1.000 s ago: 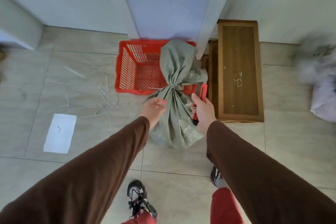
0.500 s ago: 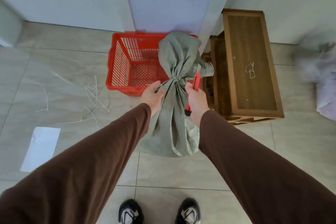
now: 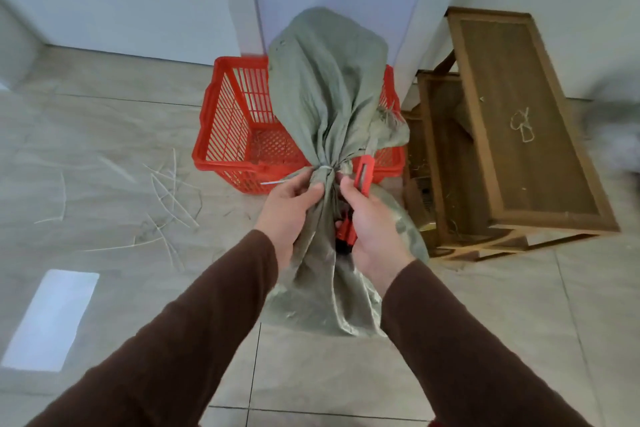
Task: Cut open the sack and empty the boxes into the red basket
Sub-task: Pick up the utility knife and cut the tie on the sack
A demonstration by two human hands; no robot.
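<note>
My left hand (image 3: 290, 210) is curled round the gathered neck of the sack (image 3: 329, 135), thumb and fingers pinching the cloth just below the pale tie (image 3: 325, 168) that cinches it. My right hand (image 3: 372, 218) sits just across the neck from the left, fingers wrapped round a red cutter (image 3: 360, 194) (its top end pokes up past my fingertips, close beside the tie; whether a blade is out I cannot tell). Both arms wear brown sleeves (image 3: 214, 305). Above my hands the loose top of the sack flops upward and away from me; below them its full body hangs down toward the tiled floor (image 3: 467, 322), and I cannot tell whether it touches. Beyond my hands, behind the sack and partly hidden by it, stands the red basket (image 3: 235, 135); the part of its bottom that I can see holds nothing. To the right of my right hand stands a brown wooden stand (image 3: 519, 121) against the wall. Out to the left of my left hand thin pale strips (image 3: 169, 191) lie scattered on the tiles, and nearer to me on that side lies a white sheet (image 3: 52, 319).
</note>
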